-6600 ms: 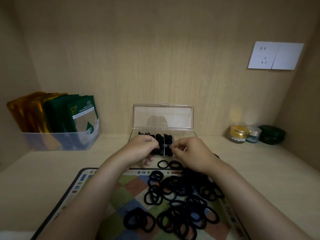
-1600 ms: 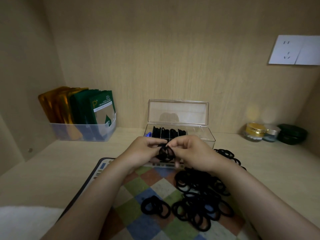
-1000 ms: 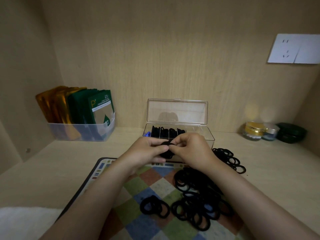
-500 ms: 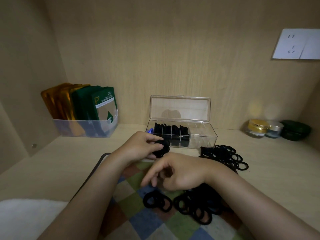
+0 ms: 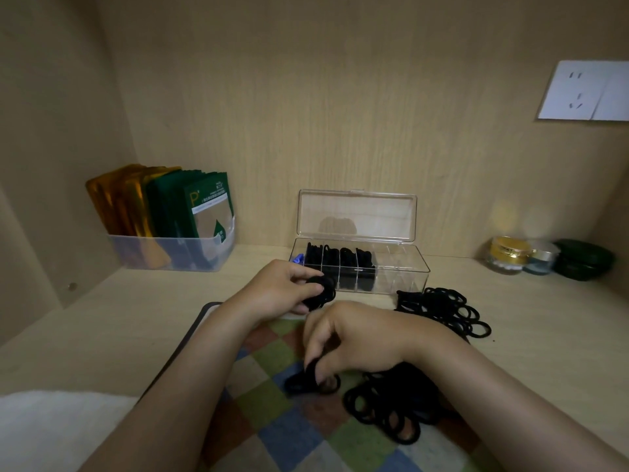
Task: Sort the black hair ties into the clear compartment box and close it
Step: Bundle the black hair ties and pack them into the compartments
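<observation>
Bundle: black hair ties pinched in left hand fingers, just before open compartment box.
Right hand: fingers pinch loose ties on mat; wrist part-hides pile.
Change: right hand left bundle, dropped to mat.

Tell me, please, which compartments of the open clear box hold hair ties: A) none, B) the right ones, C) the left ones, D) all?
C: hair ties fill the left compartments of the clear box, while its right ones look empty.
</observation>
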Available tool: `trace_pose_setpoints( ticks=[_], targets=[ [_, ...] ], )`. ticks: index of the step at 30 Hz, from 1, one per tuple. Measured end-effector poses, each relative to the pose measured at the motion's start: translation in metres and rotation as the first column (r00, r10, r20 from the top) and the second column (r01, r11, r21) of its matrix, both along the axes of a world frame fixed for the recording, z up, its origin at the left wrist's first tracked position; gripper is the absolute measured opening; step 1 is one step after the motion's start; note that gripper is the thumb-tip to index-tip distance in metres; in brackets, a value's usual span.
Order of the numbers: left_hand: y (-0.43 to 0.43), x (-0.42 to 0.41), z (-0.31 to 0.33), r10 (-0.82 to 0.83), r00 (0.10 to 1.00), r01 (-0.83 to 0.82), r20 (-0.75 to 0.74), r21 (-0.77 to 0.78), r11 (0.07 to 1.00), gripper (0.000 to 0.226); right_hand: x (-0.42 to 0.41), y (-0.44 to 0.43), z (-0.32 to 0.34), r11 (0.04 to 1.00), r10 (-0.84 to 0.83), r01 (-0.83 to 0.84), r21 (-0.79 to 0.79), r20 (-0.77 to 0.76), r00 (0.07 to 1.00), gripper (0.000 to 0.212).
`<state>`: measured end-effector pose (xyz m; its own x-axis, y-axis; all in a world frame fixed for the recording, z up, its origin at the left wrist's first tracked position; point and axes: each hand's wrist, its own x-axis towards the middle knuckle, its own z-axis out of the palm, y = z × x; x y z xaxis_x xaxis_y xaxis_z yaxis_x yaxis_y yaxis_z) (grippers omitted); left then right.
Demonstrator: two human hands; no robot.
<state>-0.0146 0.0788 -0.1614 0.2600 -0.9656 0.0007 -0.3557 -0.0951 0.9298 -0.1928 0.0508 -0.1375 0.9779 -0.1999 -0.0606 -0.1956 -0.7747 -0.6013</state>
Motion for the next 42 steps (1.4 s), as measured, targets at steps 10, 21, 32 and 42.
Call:
trace_pose_setpoints(
  ticks=[10,21,32,42],
  targets=[
    [0.004,-0.015,0.003,-0.174,0.96,0.17,-0.221,-0.035,0.985,0.03,-0.009,-0.03,0.004,0.782,-0.558,0.396,0.481,0.259,0.788,0.011],
    [0.003,-0.017,0.004,-0.153,0.93,0.158,-0.334,-0.012,0.987,0.029,-0.004,-0.036,-0.004,0.696,-0.691,0.708,0.123,0.384,0.613,0.011],
    [0.006,-0.014,0.006,-0.149,0.964,0.154,-0.221,0.004,0.988,0.035,-0.008,-0.043,-0.008,0.785,-0.614,0.587,0.195,0.363,0.701,0.016],
    [0.003,0.003,0.006,-0.003,1.0,0.001,-0.03,-0.069,0.998,0.028,-0.006,-0.005,0.004,0.994,-0.073,0.086,-0.068,0.173,0.982,0.019]
  ],
)
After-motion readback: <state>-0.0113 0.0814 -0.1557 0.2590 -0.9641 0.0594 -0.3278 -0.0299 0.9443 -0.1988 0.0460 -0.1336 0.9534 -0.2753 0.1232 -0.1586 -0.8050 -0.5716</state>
